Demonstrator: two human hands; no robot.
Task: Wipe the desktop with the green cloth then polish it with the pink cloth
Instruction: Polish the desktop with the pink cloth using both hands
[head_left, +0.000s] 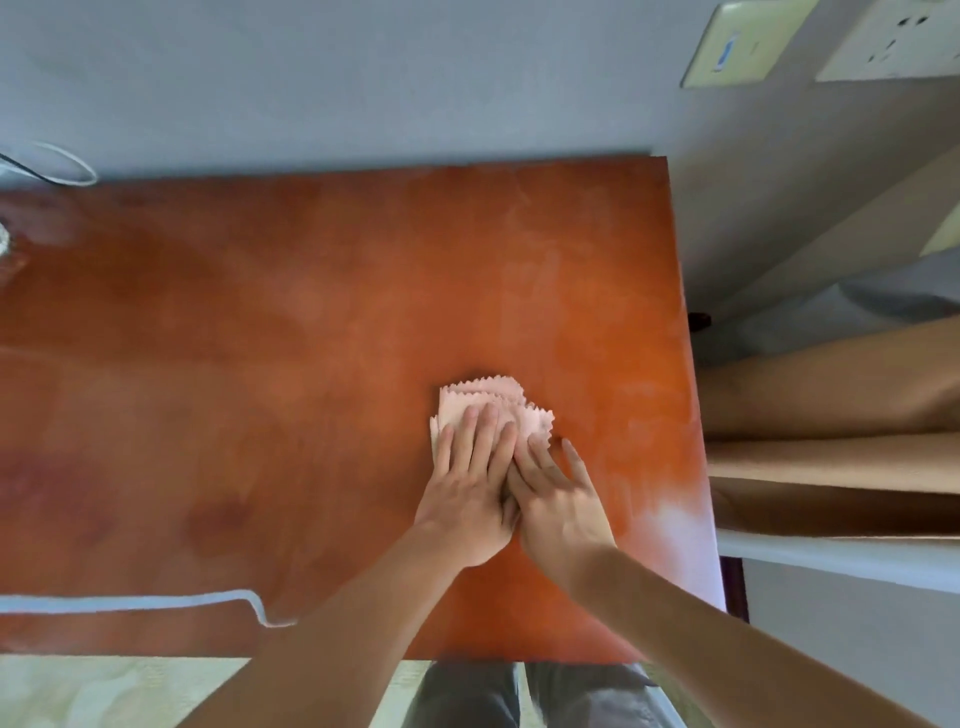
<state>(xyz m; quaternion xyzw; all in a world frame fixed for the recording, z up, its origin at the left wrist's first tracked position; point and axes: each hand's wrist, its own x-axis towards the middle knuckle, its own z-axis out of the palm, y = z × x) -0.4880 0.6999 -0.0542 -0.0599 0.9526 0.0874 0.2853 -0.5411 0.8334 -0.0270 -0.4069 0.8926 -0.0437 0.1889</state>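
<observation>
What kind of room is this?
Probably a bedroom or study at home: a wooden desk stands against a wall with a power socket, and a bed-like shape lies beside it.

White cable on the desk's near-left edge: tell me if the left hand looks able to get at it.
Probably yes. The white cable lies exposed on the desktop, nothing between it and the left hand, which now presses flat on the pink cloth and would have to lift off.

No legible text, label, brand or number is shown. Markings on the wall plates (748, 44) are too blurred to be read.
</observation>
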